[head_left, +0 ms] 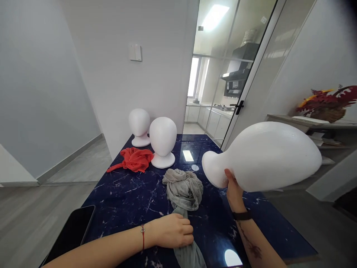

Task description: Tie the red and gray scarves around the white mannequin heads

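Observation:
In the head view, my right hand (234, 191) is closed around the neck of a white foam mannequin head (275, 156). That head is tilted onto its side above the right part of the table, its base pointing left. My left hand (175, 230) is closed on the tail of a grey scarf (184, 189), whose bundled part lies just beyond the fingers. Farther back, two more white mannequin heads stand upright, one nearer (163, 137) and one behind it to the left (139, 123). A red scarf (136, 159) lies bunched beside them.
Everything rests on a dark blue marbled table (122, 197). A black phone (74, 227) lies at its left edge. Behind are a wall and a glass door (214, 78) to a kitchen. On the right, a shelf (331, 126) holds a basket of red leaves (329, 102).

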Demonstrator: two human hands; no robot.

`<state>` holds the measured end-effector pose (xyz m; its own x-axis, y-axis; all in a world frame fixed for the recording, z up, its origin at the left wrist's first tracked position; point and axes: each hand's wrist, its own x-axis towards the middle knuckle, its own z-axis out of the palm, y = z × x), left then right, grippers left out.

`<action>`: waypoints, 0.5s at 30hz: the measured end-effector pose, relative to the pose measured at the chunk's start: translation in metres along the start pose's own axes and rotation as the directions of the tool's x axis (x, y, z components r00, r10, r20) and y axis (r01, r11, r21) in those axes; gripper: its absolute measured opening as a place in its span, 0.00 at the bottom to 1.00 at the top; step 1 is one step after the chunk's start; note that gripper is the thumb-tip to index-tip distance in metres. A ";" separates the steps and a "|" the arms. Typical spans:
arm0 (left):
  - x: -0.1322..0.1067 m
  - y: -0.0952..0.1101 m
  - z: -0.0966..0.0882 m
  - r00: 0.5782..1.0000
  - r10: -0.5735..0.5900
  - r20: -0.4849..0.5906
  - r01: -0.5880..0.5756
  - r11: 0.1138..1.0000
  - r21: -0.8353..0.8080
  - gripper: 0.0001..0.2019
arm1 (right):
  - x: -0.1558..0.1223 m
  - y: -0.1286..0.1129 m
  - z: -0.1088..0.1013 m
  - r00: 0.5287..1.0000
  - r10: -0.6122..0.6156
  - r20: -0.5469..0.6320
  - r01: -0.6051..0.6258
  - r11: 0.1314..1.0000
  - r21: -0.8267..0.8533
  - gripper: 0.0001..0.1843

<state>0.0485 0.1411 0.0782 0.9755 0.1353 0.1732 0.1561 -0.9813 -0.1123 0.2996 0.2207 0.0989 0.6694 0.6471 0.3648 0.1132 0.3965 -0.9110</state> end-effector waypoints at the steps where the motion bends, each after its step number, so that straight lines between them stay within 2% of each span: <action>1: 0.000 -0.008 0.002 1.000 -0.022 -0.013 0.023 0.998 0.054 0.06 | 0.000 0.000 0.000 1.000 0.010 0.002 -0.010 1.000 -0.009 0.39; 3: 0.002 -0.029 -0.006 0.981 -0.177 -0.078 0.185 0.977 0.110 0.06 | -0.001 0.000 -0.001 0.999 0.033 -0.007 -0.034 0.999 -0.022 0.38; 4: 0.003 -0.040 -0.014 0.947 -0.296 -0.126 0.309 0.946 0.101 0.05 | 0.000 0.001 -0.002 0.999 0.049 -0.019 -0.049 0.999 -0.022 0.38; 5: 0.004 -0.051 -0.024 0.886 -0.425 -0.187 0.441 0.896 0.056 0.04 | 0.000 0.002 -0.002 0.997 0.067 -0.031 -0.068 0.997 -0.021 0.38; 6: 0.004 -0.062 -0.035 0.824 -0.500 -0.265 0.517 0.856 -0.008 0.05 | 0.001 0.003 -0.003 0.995 0.086 -0.042 -0.087 0.996 -0.022 0.38; 7: 0.003 -0.072 -0.045 0.773 -0.540 -0.333 0.544 0.834 -0.088 0.09 | 0.002 0.004 -0.004 0.994 0.098 -0.054 -0.099 0.995 -0.023 0.38; 8: -0.001 -0.083 -0.053 0.701 -0.578 -0.418 0.566 0.807 -0.169 0.11 | 0.003 0.005 -0.004 0.993 0.099 -0.064 -0.100 0.995 -0.022 0.37; 9: -0.008 -0.094 -0.059 0.611 -0.610 -0.504 0.582 0.778 -0.237 0.12 | 0.003 0.007 -0.005 0.993 0.089 -0.074 -0.091 0.996 -0.016 0.37; 10: -0.017 -0.106 -0.062 0.495 -0.646 -0.582 0.611 0.734 -0.295 0.12 | 0.004 0.007 -0.005 0.994 0.075 -0.086 -0.075 0.997 -0.003 0.37; 11: -0.029 -0.119 -0.062 0.338 -0.678 -0.653 0.671 0.660 -0.338 0.12 | 0.004 0.007 -0.005 0.993 0.062 -0.097 -0.062 0.998 0.009 0.37; 12: -0.043 -0.133 -0.059 0.209 -0.705 -0.678 0.757 0.556 -0.344 0.14 | 0.004 0.007 -0.004 0.993 0.058 -0.102 -0.057 0.998 0.018 0.37; 13: -0.057 -0.146 -0.055 0.098 -0.744 -0.661 0.846 0.412 -0.338 0.16 | 0.003 0.006 -0.003 0.993 0.064 -0.100 -0.063 0.998 0.020 0.37; 15: -0.086 -0.169 -0.042 -0.034 -0.859 -0.510 0.960 0.114 -0.257 0.26 | -0.001 0.003 -0.002 0.993 0.089 -0.079 -0.088 0.996 0.010 0.37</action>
<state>-0.0685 0.2895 0.1232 -0.2463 0.7691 0.5898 0.9143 -0.0175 0.4046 0.3010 0.2201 0.0953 0.7325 0.6265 0.2664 0.0467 0.3442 -0.9377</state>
